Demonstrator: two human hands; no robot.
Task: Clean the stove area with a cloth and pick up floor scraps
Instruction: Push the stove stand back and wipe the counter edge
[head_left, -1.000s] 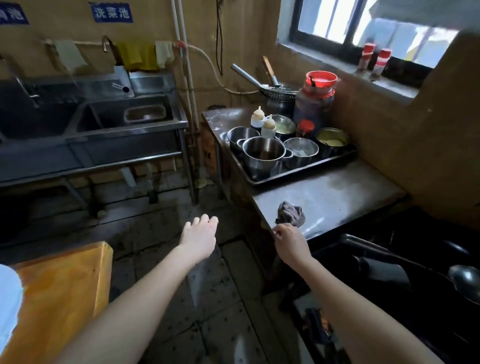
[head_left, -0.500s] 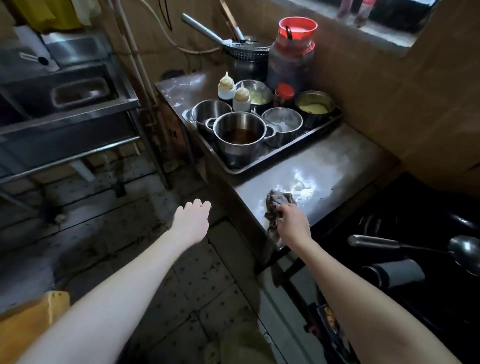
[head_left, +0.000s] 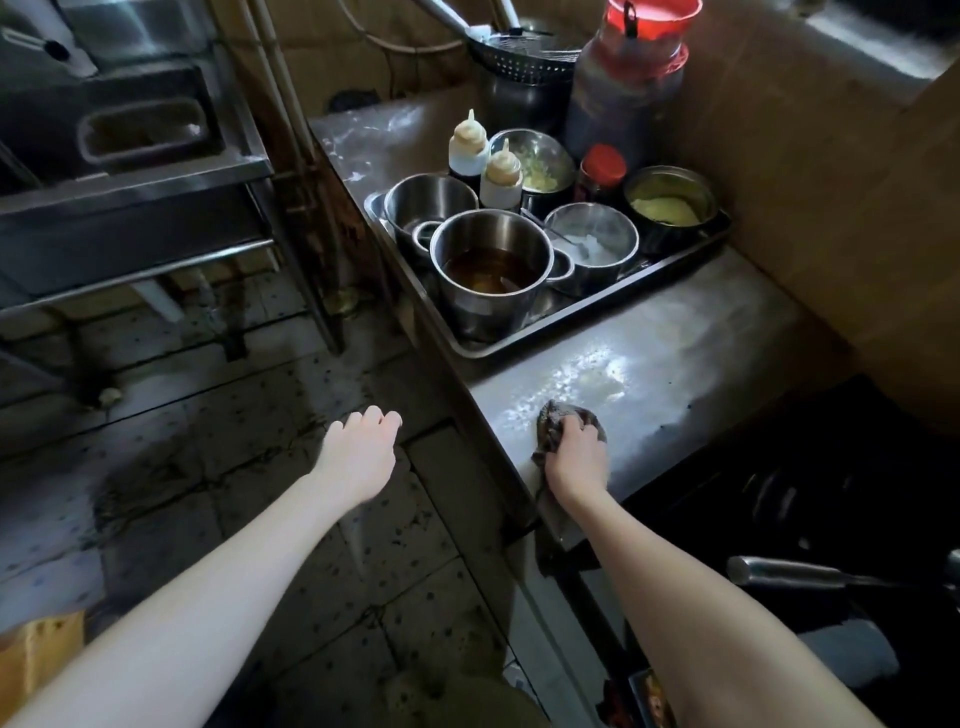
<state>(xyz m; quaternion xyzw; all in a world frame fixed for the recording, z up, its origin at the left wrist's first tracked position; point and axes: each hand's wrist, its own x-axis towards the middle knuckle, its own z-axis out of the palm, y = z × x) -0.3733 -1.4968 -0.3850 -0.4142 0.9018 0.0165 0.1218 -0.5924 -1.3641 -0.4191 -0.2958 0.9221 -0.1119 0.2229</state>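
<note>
A crumpled grey cloth (head_left: 550, 423) lies on the steel counter (head_left: 691, 353) near its front edge, beside the dark stove (head_left: 810, 493) on the right. My right hand (head_left: 576, 457) presses down on the cloth and grips it, with part of the cloth hanging over the edge. My left hand (head_left: 361, 452) hovers over the tiled floor (head_left: 218, 441), left of the counter, with fingers loosely apart and nothing in it. A floury white smear (head_left: 582, 379) shows on the counter just beyond the cloth.
A metal tray (head_left: 670, 275) behind the cloth holds several steel pots, bowls and two squeeze bottles (head_left: 501, 174). A big red-lidded jar (head_left: 628, 78) stands at the back. A steel sink unit (head_left: 130, 171) is at left. A ladle handle (head_left: 779, 571) lies over the stove.
My right hand has moved with the cloth further onto the counter, away from the edge. The view has tilted down and closer. My left hand stays over the floor.
</note>
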